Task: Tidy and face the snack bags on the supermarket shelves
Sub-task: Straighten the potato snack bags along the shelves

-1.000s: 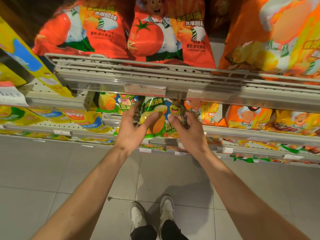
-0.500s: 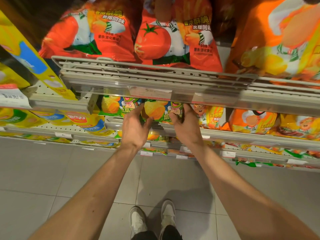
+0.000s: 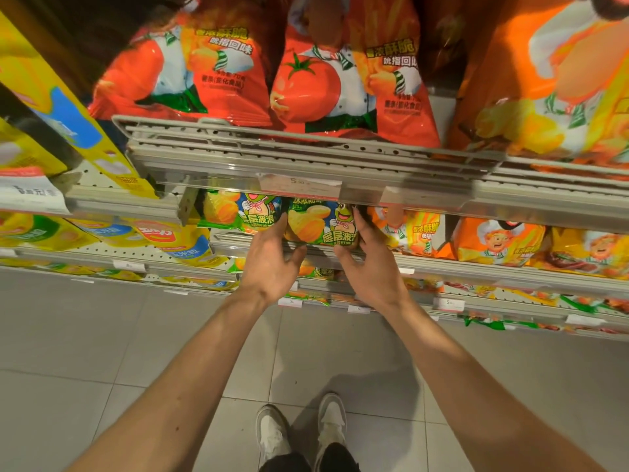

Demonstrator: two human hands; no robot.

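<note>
Since a second ago, both hands have pushed the green frog chip bag (image 3: 318, 226) back under the upper shelf rail (image 3: 306, 161). Left hand (image 3: 270, 264) and right hand (image 3: 369, 270) clasp its sides, beside a matching bag (image 3: 243, 212).

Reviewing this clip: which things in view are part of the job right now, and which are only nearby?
In the job:
- green frog-printed snack bag, held at its sides
- left hand
- right hand
- grey metal shelf rail under it

Only nearby:
- red tomato-printed bags above
- yellow bags at left
- white shoes
</note>
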